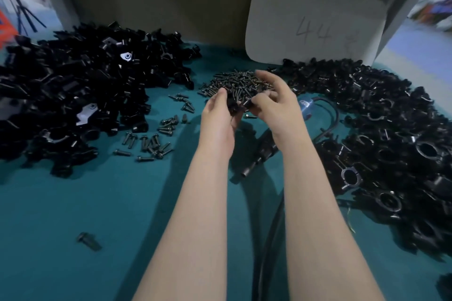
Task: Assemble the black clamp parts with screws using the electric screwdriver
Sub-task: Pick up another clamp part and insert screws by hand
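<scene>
1. Stretched both bare forearms, nearest the lens, out over the teal worktop.
2. Held the black clamp part up between the hands, just above the near edge of the screw pile and clear of the worktop.
3. Curled the left hand round it from below, fingers wrapped on the part.
4. Pinched its right end with the right hand, thumb and fingers closed on it.
5. Could not tell whether a screw sat in that pinch too: too dark, too small.
6. Looked like the fitting-up step, driver not yet in play. Left the electric screwdriver lying on the worktop just below the right wrist, with its cable trailing back toward the camera.
7. Called, by the look of it, for lining up the holes squarely before starting any screw, and for starting that screw by fingertip to avoid a crossed thread.
8. Probably wanted a firm left grip too, so the driver's twist could not spin the part.
9. Kept fresh stock near: the left heap and right heap of black parts on either side, and loose screws scattered by the left one.
</scene>
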`<state>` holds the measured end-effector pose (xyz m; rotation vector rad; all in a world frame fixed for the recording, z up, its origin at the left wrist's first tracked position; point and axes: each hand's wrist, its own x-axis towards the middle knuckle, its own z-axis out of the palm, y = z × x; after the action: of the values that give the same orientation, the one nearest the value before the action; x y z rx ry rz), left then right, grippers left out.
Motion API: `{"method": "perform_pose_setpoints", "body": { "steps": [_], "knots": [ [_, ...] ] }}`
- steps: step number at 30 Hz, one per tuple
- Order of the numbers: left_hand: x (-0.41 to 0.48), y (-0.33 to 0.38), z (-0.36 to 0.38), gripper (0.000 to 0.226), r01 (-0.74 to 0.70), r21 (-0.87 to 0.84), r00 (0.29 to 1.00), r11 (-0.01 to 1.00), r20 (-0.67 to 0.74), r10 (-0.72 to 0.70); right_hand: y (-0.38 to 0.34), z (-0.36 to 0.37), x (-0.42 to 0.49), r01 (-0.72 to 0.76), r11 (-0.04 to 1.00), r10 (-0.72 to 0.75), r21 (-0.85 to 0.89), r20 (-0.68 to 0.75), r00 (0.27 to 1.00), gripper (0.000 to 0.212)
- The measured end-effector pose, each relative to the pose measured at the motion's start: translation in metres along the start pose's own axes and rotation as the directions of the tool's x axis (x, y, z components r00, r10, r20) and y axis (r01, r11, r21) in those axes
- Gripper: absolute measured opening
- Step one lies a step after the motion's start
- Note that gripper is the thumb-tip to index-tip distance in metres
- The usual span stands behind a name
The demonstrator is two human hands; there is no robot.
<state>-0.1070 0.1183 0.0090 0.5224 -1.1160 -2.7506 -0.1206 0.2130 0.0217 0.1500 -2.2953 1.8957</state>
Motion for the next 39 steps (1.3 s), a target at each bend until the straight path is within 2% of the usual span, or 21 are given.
{"method": "perform_pose_setpoints", "body": {
  "steps": [3, 5, 7, 10, 12, 14, 17, 19, 22, 26, 29, 39],
  "knots": [
    [0.002, -0.001, -0.001, 0.013, -0.073, 0.119, 0.997, 0.990, -0.005, 0.074, 0.006, 0.001, 0.002, -0.082, 0.992, 0.082, 0.093, 0.003, 0.997, 0.033],
    [0.003, -0.003, -0.003, 0.014, -0.128, 0.250, 0.990, 0.960, -0.025, 0.138, 0.007, 0.004, 0.003, -0.119, 0.975, 0.123, 0.189, -0.010, 0.992, 0.014],
    [0.003, -0.005, -0.006, 0.016, -0.149, 0.329, 0.985, 0.933, -0.029, 0.167, 0.007, 0.004, 0.002, -0.144, 0.936, 0.163, 0.321, -0.032, 0.986, 0.012],
    [0.001, -0.006, -0.006, 0.021, -0.138, 0.324, 0.989, 0.936, -0.013, 0.150, 0.004, 0.003, 0.000, -0.221, 0.803, 0.230, 0.554, 0.054, 0.972, 0.011],
    [0.000, -0.005, -0.004, 0.026, -0.128, 0.269, 0.992, 0.955, 0.037, 0.123, 0.001, 0.003, -0.001, -0.261, 0.741, 0.245, 0.619, 0.112, 0.963, 0.008],
    [-0.001, -0.004, -0.001, 0.026, -0.134, 0.210, 0.989, 0.968, 0.092, 0.117, -0.001, 0.006, -0.001, -0.266, 0.748, 0.256, 0.608, 0.105, 0.961, 0.007],
    [-0.003, -0.005, 0.004, 0.024, -0.198, 0.246, 0.977, 0.949, 0.126, 0.171, 0.001, 0.009, 0.000, -0.276, 0.780, 0.279, 0.561, 0.082, 0.957, 0.007],
    [-0.003, -0.007, 0.005, 0.031, -0.221, 0.314, 0.974, 0.923, 0.119, 0.193, 0.002, 0.010, -0.001, -0.301, 0.725, 0.308, 0.619, 0.100, 0.946, 0.007],
    [-0.003, -0.008, 0.005, 0.029, -0.255, 0.333, 0.966, 0.908, 0.124, 0.226, 0.003, 0.010, -0.001, -0.295, 0.686, 0.291, 0.665, 0.120, 0.949, 0.008],
    [-0.005, -0.007, 0.004, 0.030, -0.298, 0.345, 0.953, 0.890, 0.159, 0.257, 0.004, 0.013, -0.001, -0.270, 0.724, 0.249, 0.635, 0.123, 0.961, 0.012],
    [-0.006, -0.010, 0.003, 0.013, -0.348, 0.395, 0.936, 0.851, 0.193, 0.293, 0.004, 0.013, -0.001, -0.250, 0.790, 0.221, 0.559, 0.120, 0.968, 0.011],
    [-0.005, -0.011, 0.005, 0.027, -0.422, 0.503, 0.902, 0.754, 0.155, 0.402, 0.001, 0.015, -0.004, -0.280, 0.782, 0.244, 0.557, 0.141, 0.960, 0.023]
  ]
}}
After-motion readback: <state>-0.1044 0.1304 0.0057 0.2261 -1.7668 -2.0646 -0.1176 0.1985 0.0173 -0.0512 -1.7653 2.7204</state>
